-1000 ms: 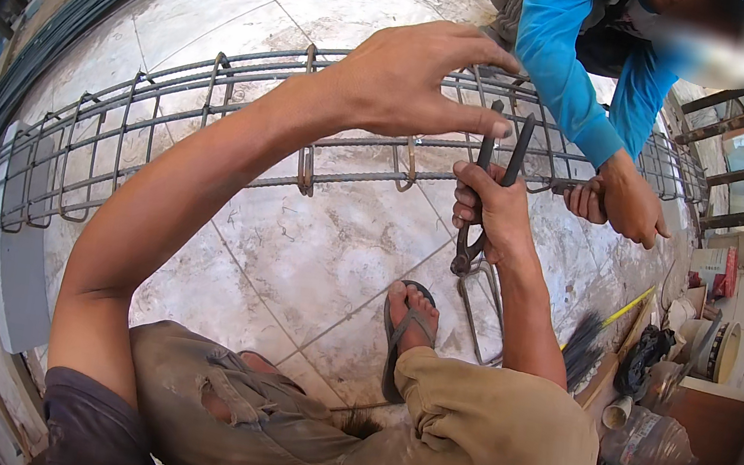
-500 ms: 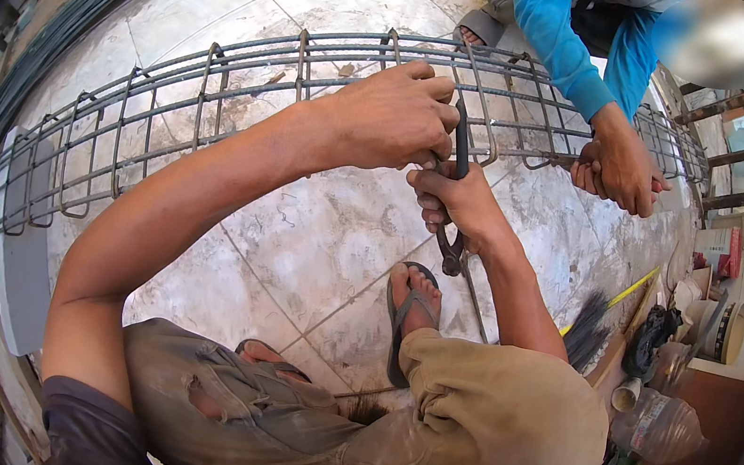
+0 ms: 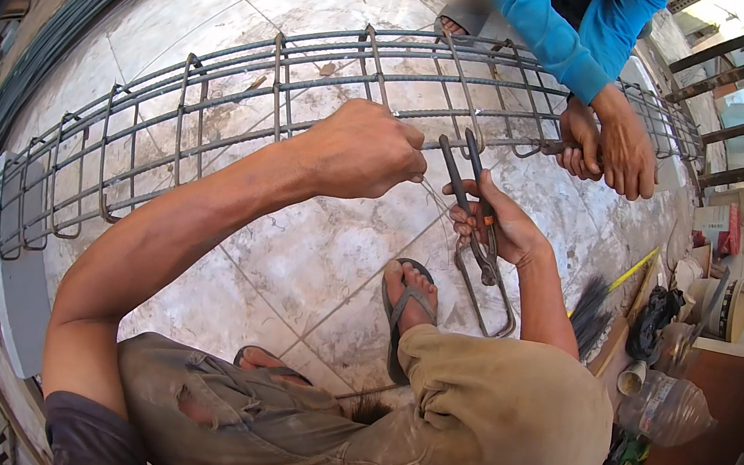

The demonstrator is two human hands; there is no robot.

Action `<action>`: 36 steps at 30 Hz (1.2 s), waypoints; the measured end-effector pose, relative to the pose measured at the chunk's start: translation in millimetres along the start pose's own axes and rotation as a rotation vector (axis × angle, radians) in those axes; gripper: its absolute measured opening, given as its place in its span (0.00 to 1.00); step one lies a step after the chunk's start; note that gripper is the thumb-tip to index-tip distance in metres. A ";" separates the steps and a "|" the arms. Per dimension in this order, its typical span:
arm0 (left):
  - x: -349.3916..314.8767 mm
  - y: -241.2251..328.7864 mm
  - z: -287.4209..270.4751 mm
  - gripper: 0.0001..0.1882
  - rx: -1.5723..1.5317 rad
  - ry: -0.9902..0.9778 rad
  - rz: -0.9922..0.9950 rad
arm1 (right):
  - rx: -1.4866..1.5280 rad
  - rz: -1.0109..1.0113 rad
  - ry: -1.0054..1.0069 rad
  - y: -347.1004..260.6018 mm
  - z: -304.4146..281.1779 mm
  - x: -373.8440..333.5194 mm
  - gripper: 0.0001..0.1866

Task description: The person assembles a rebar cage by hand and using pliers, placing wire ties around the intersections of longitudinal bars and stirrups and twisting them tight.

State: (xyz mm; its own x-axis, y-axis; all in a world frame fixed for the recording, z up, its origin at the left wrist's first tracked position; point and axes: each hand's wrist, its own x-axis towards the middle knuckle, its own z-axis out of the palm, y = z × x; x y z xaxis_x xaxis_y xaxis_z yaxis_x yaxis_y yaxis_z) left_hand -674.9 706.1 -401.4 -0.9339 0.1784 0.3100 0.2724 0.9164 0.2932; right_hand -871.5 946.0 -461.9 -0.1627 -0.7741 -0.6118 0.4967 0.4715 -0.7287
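A long rebar cage of ribbed bars and square stirrups stretches across in front of me. My left hand is closed in a pinch just on the near side of the cage. From its fingertips a thin tie wire runs toward my right hand. That hand is closed around dark-handled pincers, their jaws pointing down toward me and their handles apart. Beneath the pincers is a bent steel stirrup; whether my right fingers touch it is hidden.
Opposite me, a co-worker in blue sleeves grips a tool at the cage with both hands. A bundle of rods lies far left. At right are a clear plastic bottle, a black bag and a dark bristle bundle.
My hands have drawn apart, the left moving left and down, the right shifting right. The pincers' handles have spread, and the stirrup beneath shows more. The co-worker's hands have shifted slightly left and up.
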 end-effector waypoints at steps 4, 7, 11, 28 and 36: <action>-11.0 -2.7 3.3 0.08 -0.282 0.108 -0.237 | -0.257 0.032 0.377 43.3 -53.4 -12.3 0.26; -13.0 -0.3 5.6 0.09 -0.397 0.088 -0.427 | -0.848 0.020 0.670 90.6 -97.0 -31.3 0.25; -11.6 8.8 11.1 0.09 -0.442 0.030 -0.524 | -1.120 0.232 0.810 147.2 -126.2 -67.0 0.29; -24.1 19.6 -27.5 0.07 -0.171 0.086 -0.411 | -0.314 -0.216 0.058 -7.6 52.1 -33.9 0.18; -29.1 20.2 -5.9 0.07 -0.043 -0.111 -0.376 | -0.184 -0.175 -0.015 -0.7 14.7 -43.8 0.19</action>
State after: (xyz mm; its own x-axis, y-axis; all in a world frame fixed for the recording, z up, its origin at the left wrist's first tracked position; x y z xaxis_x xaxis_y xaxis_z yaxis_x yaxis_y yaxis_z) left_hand -640.9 717.3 -399.2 -0.9891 -0.1270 0.0746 -0.0862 0.9098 0.4060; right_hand -852.1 973.3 -430.1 -0.2190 -0.8562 -0.4679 0.2980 0.3980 -0.8677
